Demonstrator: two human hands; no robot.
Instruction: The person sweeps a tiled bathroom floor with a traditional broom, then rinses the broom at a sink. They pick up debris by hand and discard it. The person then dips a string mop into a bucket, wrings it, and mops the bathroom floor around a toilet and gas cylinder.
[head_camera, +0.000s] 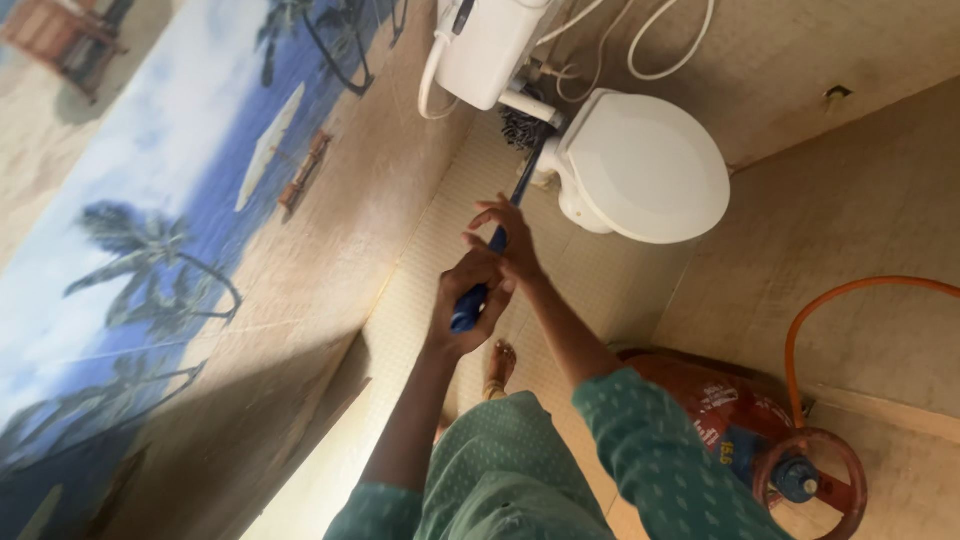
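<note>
A long brush with a blue plastic handle and dark bristles is stretching from the person's hands to the foot of the white ceramic toilet with its closed lid, where the bristle head is pressing on the floor just beside the bowl's base. The left hand is wrapping fully around the handle's lower end, fingers curled tight. The right hand is gripping the handle just nearer the toilet, thumb and fingers closing loosely on it. A bare foot is standing on the pale small-tiled floor. Left of the toilet, a wall with a beach mural of palms and blue sea is rising. A red metal gas cylinder with an orange hose is lying well apart from the toilet, beside the person's green dotted sleeve.
</note>
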